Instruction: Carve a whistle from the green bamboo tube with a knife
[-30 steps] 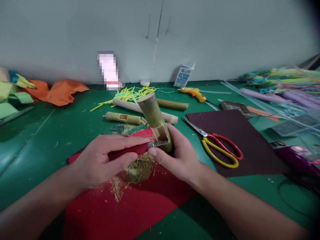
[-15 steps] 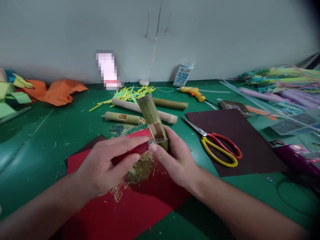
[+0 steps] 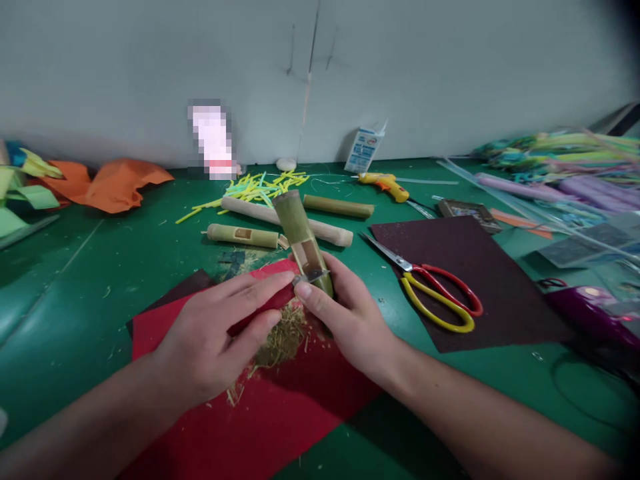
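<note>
My left hand (image 3: 220,327) is closed around the red handle of a carving knife (image 3: 263,305). The knife's short blade lies at the lower end of a cut-out opening in a green bamboo tube (image 3: 294,227). My right hand (image 3: 347,310) grips the tube's lower part from the right, its thumb pressed near the base of the blade. The tube tilts with its top end leaning away and to the left. Under the hands, a pile of bamboo shavings (image 3: 280,343) lies on a red sheet (image 3: 280,427).
Behind the hands lie a notched bamboo piece (image 3: 225,235), a pale stick (image 3: 325,230) and another bamboo tube (image 3: 340,207). Scissors (image 3: 440,297) rest on a dark sheet (image 3: 505,300) at right. A yellow glue gun (image 3: 385,185) and a small box (image 3: 365,150) stand farther back.
The knife blade has shifted slightly up and left against the opening's lower edge. Both hands keep their holds, and the whole view has moved a little.
</note>
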Motion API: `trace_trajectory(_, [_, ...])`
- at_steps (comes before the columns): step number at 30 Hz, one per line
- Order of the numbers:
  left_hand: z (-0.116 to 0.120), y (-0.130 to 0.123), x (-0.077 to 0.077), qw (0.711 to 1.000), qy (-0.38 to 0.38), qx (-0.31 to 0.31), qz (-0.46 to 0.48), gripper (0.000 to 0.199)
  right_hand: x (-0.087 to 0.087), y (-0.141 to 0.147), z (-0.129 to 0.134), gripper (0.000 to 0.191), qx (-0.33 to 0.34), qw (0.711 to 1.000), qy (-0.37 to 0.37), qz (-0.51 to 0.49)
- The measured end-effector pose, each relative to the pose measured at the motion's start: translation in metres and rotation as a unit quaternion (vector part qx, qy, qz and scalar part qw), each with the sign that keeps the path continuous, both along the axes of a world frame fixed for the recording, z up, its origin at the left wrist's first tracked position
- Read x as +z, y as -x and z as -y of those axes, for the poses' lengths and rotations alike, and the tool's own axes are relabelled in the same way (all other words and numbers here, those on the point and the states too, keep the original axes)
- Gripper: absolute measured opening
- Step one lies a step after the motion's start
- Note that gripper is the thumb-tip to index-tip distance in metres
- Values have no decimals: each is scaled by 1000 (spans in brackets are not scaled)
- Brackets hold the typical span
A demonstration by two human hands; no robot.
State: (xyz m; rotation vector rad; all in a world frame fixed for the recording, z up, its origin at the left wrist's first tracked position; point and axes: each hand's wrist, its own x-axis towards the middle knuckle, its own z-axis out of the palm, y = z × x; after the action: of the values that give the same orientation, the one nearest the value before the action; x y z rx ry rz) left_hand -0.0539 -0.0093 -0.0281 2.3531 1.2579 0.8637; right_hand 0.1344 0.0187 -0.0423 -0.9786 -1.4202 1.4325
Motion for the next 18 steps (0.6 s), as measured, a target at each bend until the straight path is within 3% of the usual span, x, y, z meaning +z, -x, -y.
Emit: trace_trajectory(18, [6, -8, -10, 999, -35, 26, -6, 46, -7, 9, 2, 33, -23, 995, 42, -85])
